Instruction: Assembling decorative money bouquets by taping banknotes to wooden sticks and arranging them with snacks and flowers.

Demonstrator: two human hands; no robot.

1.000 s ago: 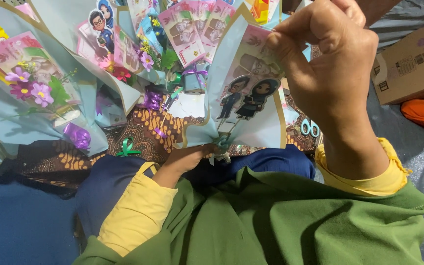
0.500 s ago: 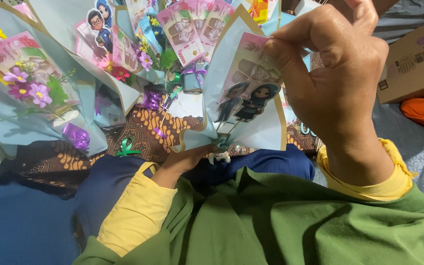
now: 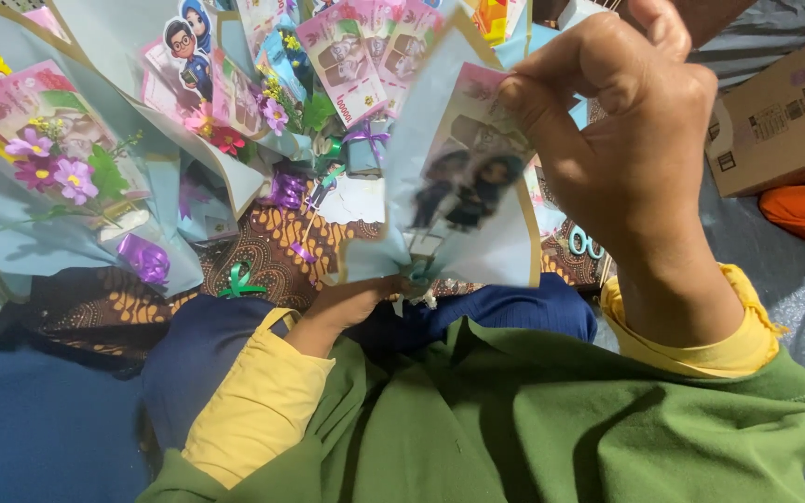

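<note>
Pale blue paper-wrapped gift bouquets (image 3: pixel 58 177), trimmed with purple and pink paper flowers, shiny purple ribbon bows and cartoon-figure cutouts, lie fanned across the left and top of the view, their open tops turned outward, so that their decorations show. A brown patterned batik cloth (image 3: pixel 263 247) lies under them, with a small green ribbon loop (image 3: pixel 239 282) at its near edge. Toward the middle, the left hand (image 3: pixel 351 303), in a yellow cuff under a green sleeve, grips the gathered bottom of a pale blue paper cone bouquet with a gold edge (image 3: pixel 500 251), which keeps it upright over the lap. Its fingers are closed around that neck. Higher and to the right, the right hand (image 3: pixel 626 140) pinches the top of a pink printed card with dark cartoon figures (image 3: pixel 468 177) between thumb and fingers, seemingly to seat it inside the cone. A brown cardboard box (image 3: pixel 780 116) sits at the far right on grey sheeting.
</note>
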